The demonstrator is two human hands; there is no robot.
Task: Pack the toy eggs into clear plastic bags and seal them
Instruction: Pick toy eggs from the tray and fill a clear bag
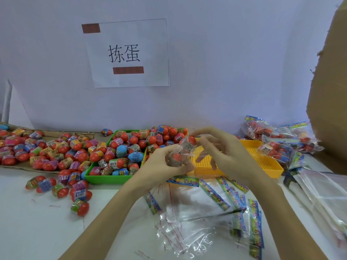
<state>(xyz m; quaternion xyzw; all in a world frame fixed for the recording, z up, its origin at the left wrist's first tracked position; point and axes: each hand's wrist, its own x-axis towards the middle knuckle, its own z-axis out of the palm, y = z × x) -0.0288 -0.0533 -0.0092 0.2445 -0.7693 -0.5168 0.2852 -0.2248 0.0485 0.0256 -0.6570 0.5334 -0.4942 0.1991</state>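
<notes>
A: At centre we see the left hand (165, 162), fingers curled round a clear plastic bag (183, 151) that holds toy eggs; one red egg (175, 159) sits in the grip, a second (189, 142) higher in the bag.

B: And the right hand (223, 149)? We read its fingers as spread and fairly straight, the tips at the bag's upper edge (whether they pinch the film, we cannot tell).

A: Both hands are raised over the yellow tray (270, 162), whose perforated floor shows bare beside them.

B: Left of it we mark the green tray (105, 178), heaped with loose eggs (122, 147), mostly red, a few blue. More eggs lie on the cardboard sheet (18, 166) at far left, and a few on the white table (37, 222) in front.

A: Near the wrists, empty bags (197, 212) with coloured header strips lie fanned on the table.

B: At right we note filled bags (277, 143) piled behind the yellow tray, a stack of bag stock (319, 194) at the table edge, and a cardboard box (330, 91).

A: On the wall, a paper sign (127, 53) reads 拣蛋.
</notes>
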